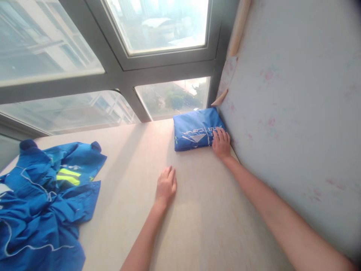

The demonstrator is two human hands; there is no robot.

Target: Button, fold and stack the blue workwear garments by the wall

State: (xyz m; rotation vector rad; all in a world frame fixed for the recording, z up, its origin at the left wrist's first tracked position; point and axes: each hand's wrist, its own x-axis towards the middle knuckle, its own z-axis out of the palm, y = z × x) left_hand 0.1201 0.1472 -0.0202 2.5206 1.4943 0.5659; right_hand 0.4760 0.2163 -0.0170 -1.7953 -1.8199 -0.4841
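Observation:
A folded blue garment with white lettering lies at the window end of the pale surface, against the wall. My right hand rests on its near right corner, fingers spread flat over the cloth. Short of the bundle and to its left, my left hand lies palm down on the surface, holding nothing, its fingers loosely stretched. A second blue garment, a jacket with white piping and yellow-green stripes, is spread out crumpled at the left; neither hand touches it.
Grey window frames run along the far edge of the pale wooden surface. A wall with flowered paper bounds the right side. A torn strip of wallpaper peels off near the corner.

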